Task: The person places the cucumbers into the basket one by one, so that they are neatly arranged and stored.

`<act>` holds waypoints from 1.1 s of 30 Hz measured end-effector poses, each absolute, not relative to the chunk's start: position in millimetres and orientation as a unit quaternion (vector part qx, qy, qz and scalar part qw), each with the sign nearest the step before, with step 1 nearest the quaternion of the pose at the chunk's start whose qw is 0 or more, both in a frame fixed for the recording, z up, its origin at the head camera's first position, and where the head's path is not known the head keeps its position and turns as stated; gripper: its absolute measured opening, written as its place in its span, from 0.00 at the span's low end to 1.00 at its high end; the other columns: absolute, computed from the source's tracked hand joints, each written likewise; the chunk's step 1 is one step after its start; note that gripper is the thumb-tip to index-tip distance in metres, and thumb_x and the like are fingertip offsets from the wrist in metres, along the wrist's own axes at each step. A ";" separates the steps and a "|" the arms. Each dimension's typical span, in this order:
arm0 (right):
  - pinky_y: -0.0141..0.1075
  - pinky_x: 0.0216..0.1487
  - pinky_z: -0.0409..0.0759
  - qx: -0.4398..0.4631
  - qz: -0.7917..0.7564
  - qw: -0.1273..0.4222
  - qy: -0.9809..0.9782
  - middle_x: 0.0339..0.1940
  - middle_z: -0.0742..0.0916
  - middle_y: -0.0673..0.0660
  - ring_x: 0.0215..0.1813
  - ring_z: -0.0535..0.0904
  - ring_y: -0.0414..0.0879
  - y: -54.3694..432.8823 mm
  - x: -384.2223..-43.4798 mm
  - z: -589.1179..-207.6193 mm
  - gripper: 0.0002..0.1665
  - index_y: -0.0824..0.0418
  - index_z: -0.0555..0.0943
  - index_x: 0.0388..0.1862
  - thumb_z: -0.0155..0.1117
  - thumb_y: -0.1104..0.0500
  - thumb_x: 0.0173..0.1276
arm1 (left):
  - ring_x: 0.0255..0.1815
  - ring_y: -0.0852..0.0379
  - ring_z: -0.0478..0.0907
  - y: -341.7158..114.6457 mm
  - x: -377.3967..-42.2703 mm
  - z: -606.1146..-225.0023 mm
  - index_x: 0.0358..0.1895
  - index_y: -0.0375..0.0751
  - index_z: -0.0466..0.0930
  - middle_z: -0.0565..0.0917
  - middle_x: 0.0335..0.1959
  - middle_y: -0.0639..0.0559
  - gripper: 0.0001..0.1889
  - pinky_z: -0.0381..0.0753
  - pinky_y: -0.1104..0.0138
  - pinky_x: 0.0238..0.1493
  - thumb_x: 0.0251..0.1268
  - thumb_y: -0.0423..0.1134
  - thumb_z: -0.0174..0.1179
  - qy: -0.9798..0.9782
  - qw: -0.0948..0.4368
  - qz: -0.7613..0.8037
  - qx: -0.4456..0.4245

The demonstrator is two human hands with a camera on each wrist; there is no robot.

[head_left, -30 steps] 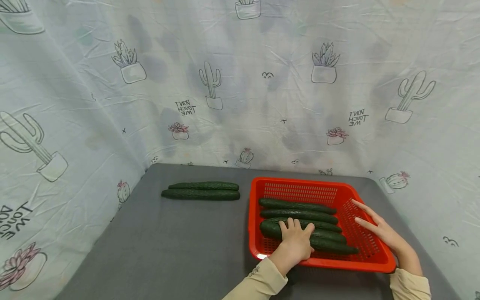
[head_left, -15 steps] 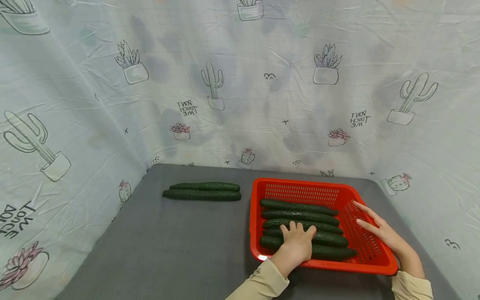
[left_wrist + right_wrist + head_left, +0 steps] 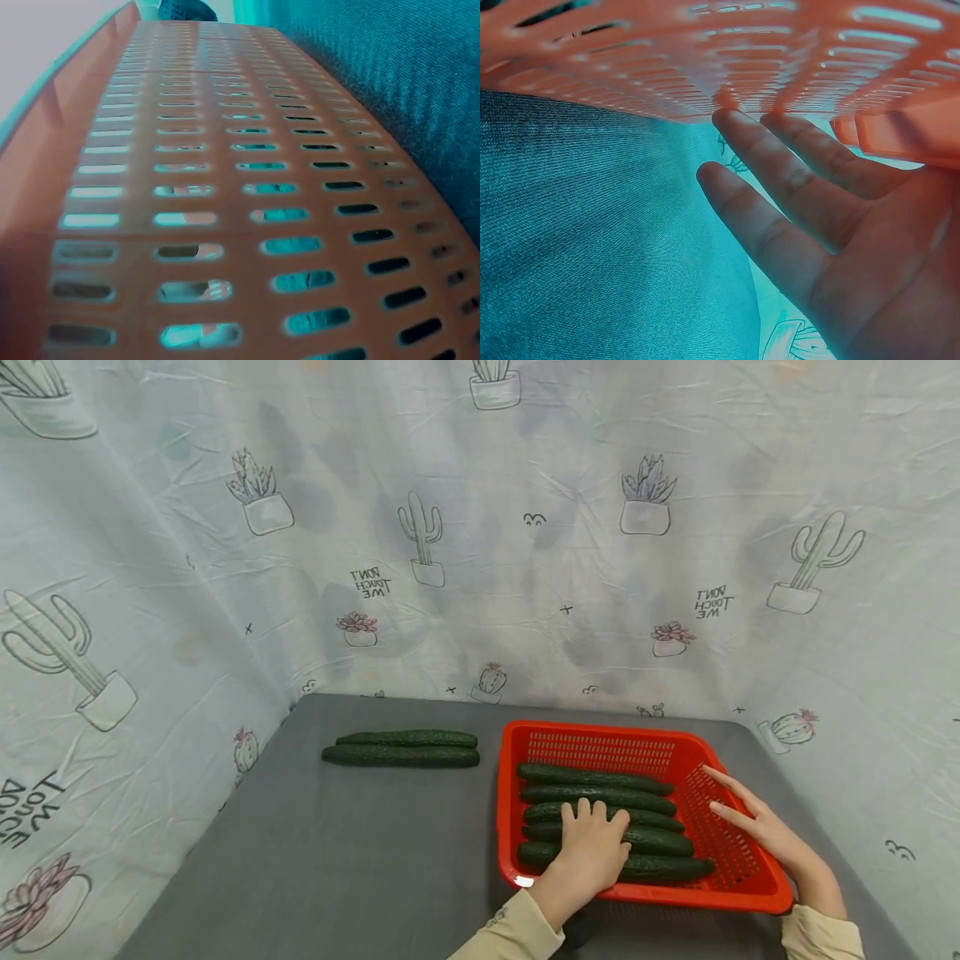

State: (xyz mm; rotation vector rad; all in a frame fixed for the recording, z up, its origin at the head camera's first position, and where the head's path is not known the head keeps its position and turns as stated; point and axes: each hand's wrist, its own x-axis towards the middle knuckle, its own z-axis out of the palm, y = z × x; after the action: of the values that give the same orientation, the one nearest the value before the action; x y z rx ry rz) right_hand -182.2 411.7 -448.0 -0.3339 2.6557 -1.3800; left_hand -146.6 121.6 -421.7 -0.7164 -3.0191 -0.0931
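In the head view my left hand rests over the cucumbers in a red slotted basket, its fingers spread across the front ones. The front cucumber runs beneath the hand, and a third cucumber is near its fingertips. What lies under the palm is hidden. My right hand holds the basket's right wall, thumb and forefinger over the inside. In the right wrist view the other fingers extend along the wall's outside. The left wrist view shows the basket wall close up, hiding most of the left hand.
Two cucumbers lie side by side at the back left of the grey table. Behind and beside the table hangs a pale cloth printed with potted cacti.
The front cucumber, earlier tilted across the others under my left hand, has shifted towards the basket's near side and lies alongside the rest. My right hand stays at the wall.
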 end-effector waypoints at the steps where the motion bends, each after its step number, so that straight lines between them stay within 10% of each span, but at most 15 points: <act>1: 0.66 0.53 0.57 -0.110 -0.458 0.065 0.880 0.73 0.55 0.50 0.55 0.51 0.14 411.5 -182.3 -448.0 0.33 0.47 0.48 0.75 0.45 0.53 0.75 | 0.47 0.55 0.66 119.7 -146.6 -421.4 0.45 0.65 0.68 0.72 0.43 0.60 0.10 0.64 0.57 0.52 0.65 0.58 0.50 -0.971 0.024 -0.033 -0.236; 33: 0.65 0.54 0.58 -0.098 -0.453 0.060 0.884 0.74 0.52 0.59 0.59 0.52 0.19 411.4 -181.1 -449.6 0.33 0.45 0.48 0.75 0.45 0.53 0.75 | 0.33 0.56 0.61 -2.3 -171.7 -404.4 0.38 0.54 0.70 0.70 0.32 0.57 0.08 0.58 0.63 0.37 0.64 0.49 0.57 -0.935 0.186 -0.138 -0.268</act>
State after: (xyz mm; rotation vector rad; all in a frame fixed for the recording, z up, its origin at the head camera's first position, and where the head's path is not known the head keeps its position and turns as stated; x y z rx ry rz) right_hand -181.1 411.4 -449.6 -0.2969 2.6750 -1.3720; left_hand -171.7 -2.3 -404.4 -0.7537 -2.6349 -0.3875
